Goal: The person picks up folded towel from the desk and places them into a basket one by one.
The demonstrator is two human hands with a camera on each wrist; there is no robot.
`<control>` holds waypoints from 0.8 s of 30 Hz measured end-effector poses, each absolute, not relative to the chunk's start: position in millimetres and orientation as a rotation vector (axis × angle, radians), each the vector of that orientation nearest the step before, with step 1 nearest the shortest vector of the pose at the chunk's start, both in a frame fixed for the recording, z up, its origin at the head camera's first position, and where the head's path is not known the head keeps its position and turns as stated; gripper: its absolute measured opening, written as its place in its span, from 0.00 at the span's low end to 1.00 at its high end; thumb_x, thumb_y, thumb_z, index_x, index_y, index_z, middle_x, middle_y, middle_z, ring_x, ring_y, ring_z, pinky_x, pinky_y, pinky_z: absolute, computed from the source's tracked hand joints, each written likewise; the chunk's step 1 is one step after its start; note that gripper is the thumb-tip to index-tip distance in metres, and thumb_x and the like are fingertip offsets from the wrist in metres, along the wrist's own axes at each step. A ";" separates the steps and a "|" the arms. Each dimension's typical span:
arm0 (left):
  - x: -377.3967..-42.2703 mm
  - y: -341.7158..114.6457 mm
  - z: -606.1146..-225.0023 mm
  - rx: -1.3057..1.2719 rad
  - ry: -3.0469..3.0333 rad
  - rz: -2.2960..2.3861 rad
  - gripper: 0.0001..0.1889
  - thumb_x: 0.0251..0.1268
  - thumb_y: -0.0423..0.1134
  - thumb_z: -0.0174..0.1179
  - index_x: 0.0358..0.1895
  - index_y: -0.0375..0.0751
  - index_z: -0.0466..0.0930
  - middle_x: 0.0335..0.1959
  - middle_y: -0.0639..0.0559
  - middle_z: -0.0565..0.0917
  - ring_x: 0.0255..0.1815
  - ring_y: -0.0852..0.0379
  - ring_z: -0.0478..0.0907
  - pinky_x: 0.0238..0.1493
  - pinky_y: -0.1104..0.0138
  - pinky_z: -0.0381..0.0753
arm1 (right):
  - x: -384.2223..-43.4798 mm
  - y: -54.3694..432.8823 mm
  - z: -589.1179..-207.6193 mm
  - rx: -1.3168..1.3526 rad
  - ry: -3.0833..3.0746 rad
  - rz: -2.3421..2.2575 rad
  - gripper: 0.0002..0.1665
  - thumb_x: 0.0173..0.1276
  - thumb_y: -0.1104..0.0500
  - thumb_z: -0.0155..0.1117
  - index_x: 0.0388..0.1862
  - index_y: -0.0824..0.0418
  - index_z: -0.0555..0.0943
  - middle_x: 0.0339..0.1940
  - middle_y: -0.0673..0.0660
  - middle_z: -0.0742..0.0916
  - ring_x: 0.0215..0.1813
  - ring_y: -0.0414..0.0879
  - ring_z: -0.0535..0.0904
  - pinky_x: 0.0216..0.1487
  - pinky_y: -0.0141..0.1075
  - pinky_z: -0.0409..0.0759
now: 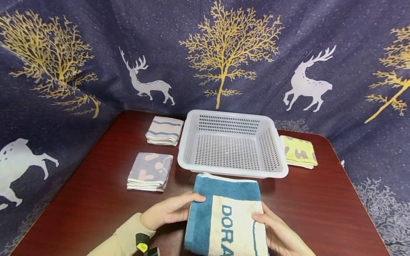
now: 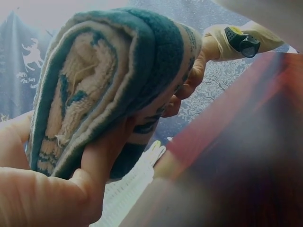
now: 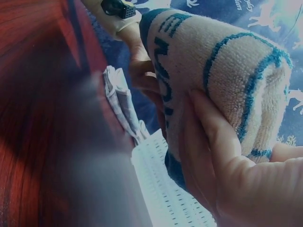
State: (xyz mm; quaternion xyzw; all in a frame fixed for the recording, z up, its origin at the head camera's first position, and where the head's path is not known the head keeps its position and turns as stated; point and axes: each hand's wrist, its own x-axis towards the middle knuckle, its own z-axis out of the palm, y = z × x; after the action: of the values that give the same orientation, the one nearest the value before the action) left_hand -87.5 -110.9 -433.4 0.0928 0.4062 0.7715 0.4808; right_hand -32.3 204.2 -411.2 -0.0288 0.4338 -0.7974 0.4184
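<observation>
Container: one white rectangular plastic basket (image 1: 232, 172) with perforated walls; its slotted floor shows in full.

Held item: one thick folded terry towel (image 1: 235, 217), blue and cream, lettered "DORA", on the near side of the basket, its far edge near the basket's front rim. Left hand (image 1: 171, 212): grips the towel's left edge, thumb on the upper face. Right hand (image 1: 278, 229): grips its right edge, thumb likewise on top.

Around the basket: one folded white cloth with wavy blue stripes (image 1: 164, 131), just left; one folded grey cloth with pink motifs (image 1: 150, 170), left and nearer the person; one folded yellow cloth with grey-brown shapes (image 1: 300, 153), just right. Support beneath the basket: one red-brown wooden table (image 1: 323, 202). Beyond it: one navy curtain printed with white deer and gold trees (image 1: 198, 21).

By view: the left wrist camera alone shows the towel's curled inner layers end-on; the right wrist camera shows its cream end edged with blue lines; the head camera gives the whole basket.
</observation>
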 end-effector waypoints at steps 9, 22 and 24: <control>-86.8 -111.5 -429.6 0.265 1.018 1.881 0.12 0.68 0.35 0.49 0.52 0.45 0.71 0.45 0.55 0.84 0.46 0.62 0.82 0.48 0.66 0.82 | -31.2 204.7 -414.6 -0.206 0.966 -2.043 0.26 0.80 0.63 0.28 0.70 0.40 0.55 0.63 0.53 0.78 0.63 0.47 0.76 0.60 0.47 0.77; -89.4 -112.8 -426.3 0.327 1.021 1.846 0.12 0.68 0.36 0.47 0.52 0.47 0.71 0.43 0.56 0.85 0.43 0.62 0.83 0.43 0.66 0.83 | -30.9 205.7 -410.1 -0.205 0.971 -2.059 0.26 0.79 0.63 0.28 0.70 0.40 0.54 0.64 0.53 0.78 0.63 0.48 0.76 0.60 0.47 0.77; -89.8 -112.7 -425.8 0.330 1.023 1.842 0.11 0.68 0.36 0.48 0.52 0.47 0.71 0.43 0.56 0.85 0.42 0.62 0.83 0.42 0.66 0.83 | -31.0 205.8 -409.9 -0.203 0.970 -2.061 0.26 0.79 0.63 0.28 0.70 0.39 0.53 0.64 0.53 0.77 0.63 0.48 0.76 0.60 0.47 0.77</control>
State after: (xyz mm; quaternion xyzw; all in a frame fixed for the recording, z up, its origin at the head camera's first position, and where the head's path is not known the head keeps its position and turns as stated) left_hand -89.8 -112.7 -425.8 0.1353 0.4201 0.7561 0.4833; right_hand -31.0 205.8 -409.9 -0.0807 0.3859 -0.8201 0.4147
